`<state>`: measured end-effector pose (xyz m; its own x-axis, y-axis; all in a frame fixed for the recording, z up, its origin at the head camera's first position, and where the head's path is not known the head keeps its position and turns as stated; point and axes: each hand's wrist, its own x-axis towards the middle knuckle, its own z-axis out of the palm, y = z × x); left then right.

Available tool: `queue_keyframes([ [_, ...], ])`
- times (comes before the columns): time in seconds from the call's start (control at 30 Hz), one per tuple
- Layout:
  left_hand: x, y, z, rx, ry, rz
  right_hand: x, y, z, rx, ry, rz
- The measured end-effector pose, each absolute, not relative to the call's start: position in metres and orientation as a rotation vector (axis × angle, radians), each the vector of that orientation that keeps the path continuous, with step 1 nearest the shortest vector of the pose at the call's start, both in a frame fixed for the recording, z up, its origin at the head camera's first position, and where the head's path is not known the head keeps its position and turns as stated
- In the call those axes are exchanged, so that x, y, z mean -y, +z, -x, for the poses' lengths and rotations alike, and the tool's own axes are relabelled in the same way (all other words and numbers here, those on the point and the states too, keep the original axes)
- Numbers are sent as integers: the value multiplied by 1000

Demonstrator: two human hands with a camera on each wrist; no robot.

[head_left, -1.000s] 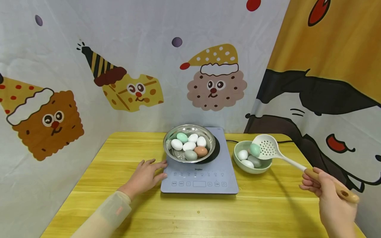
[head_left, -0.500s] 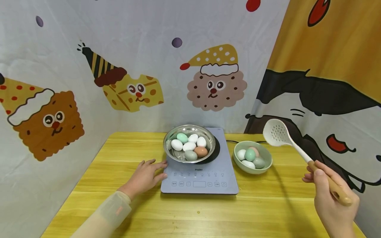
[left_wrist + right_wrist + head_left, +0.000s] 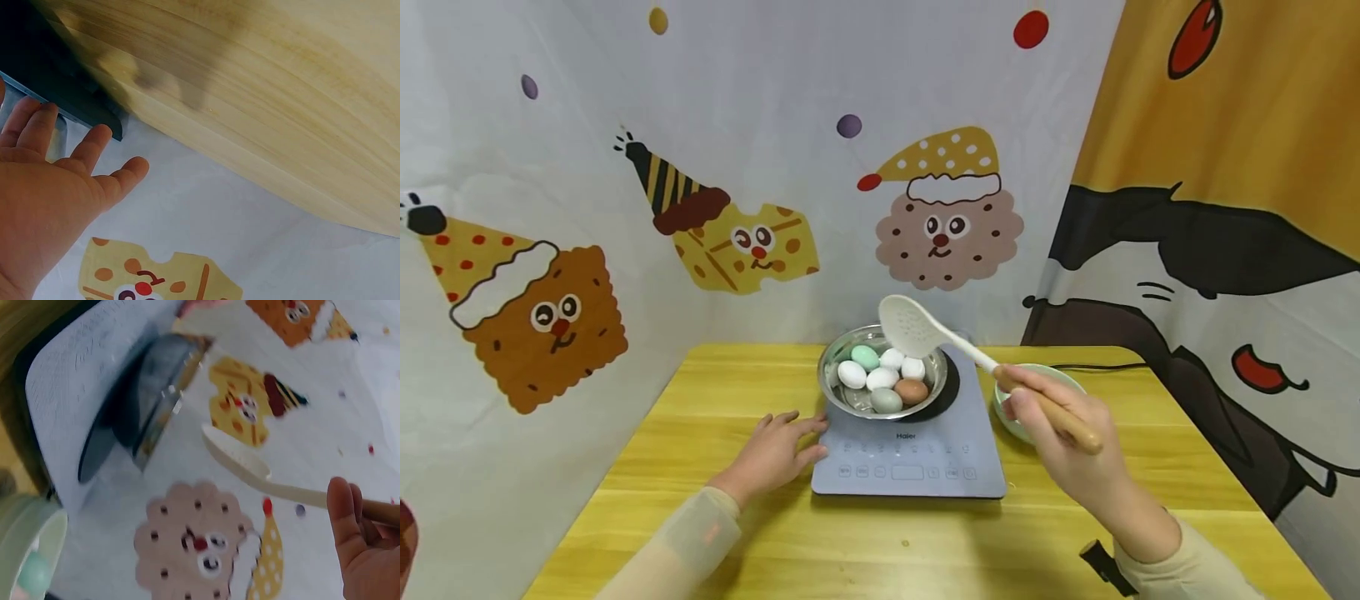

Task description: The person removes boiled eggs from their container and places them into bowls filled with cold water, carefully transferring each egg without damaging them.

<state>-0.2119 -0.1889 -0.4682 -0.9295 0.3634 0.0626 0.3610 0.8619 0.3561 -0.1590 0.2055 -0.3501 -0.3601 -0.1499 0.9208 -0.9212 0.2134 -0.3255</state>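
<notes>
My right hand (image 3: 1067, 433) grips the wooden handle of a white slotted spoon (image 3: 912, 327). The spoon's perforated bowl hangs over the back of a steel basin (image 3: 831, 392), with nothing on it. Several eggs lie in the basin: white ones, a mint-green one (image 3: 865, 357), a grey one (image 3: 886, 401) and a brown one (image 3: 911, 391). The basin stands on a grey-blue induction cooker (image 3: 910, 454). My left hand (image 3: 775, 457) rests with fingers spread against the cooker's left edge; the left wrist view shows its fingertips (image 3: 100, 132) at the underside edge.
A pale green bowl (image 3: 1009, 421) stands right of the cooker, mostly behind my right hand; a green egg (image 3: 34, 575) shows inside it in the right wrist view. A black cable (image 3: 1105, 367) runs along the table's back edge. A cartoon-printed curtain (image 3: 760, 100) hangs behind the table.
My right hand has carried the slotted spoon up from the green bowl and leftward over the basin. The mint-green egg stayed in the bowl. My left hand has kept its place at the cooker.
</notes>
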Motion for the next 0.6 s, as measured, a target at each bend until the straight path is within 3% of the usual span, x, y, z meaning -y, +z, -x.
queue_keyframes([
  [0.23, 189, -471, 212, -3025, 621, -582, -166, -361, 179, 1855, 942, -1056],
  [0.6, 191, -471, 213, -3021, 650, -611, -116, -368, 177, 1881, 633, -1056],
])
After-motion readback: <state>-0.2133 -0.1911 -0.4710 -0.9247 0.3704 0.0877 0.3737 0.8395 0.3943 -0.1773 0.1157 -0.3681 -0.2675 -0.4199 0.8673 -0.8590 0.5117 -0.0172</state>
